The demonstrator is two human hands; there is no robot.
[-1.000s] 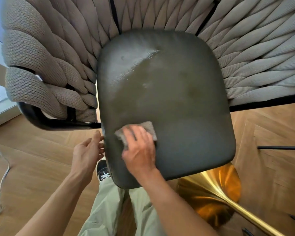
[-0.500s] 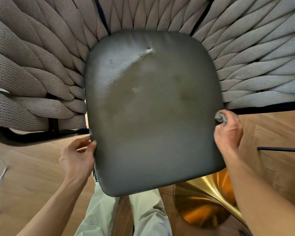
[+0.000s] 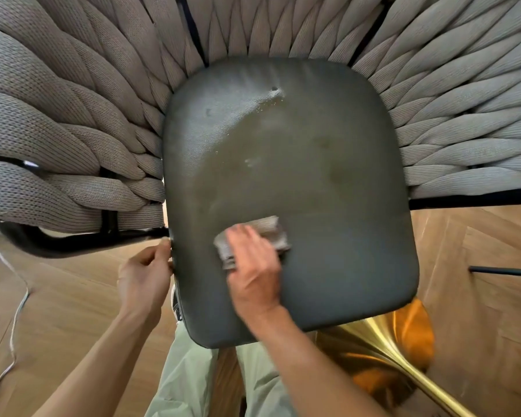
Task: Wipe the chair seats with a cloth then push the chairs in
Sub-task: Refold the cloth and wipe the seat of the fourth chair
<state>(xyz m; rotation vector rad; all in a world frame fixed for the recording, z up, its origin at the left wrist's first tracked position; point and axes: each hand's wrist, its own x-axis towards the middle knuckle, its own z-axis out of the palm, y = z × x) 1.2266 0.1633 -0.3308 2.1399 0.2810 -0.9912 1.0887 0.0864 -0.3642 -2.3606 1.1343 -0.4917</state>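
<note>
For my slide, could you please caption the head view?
Right hand presses grey cloth on dark seat cushion; left hand steadies its edge.

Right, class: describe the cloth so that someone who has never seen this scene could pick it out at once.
Find the dark padded chair seat ringed by a braided beige rope backrest. On its near left part the right hand presses a small folded grey cloth flat. It is the only light, ribbed fabric patch lying on the smooth seat.

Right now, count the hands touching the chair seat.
2. The right hand presses the cloth on the seat, near its front left. The left hand holds the seat's left edge.
</note>
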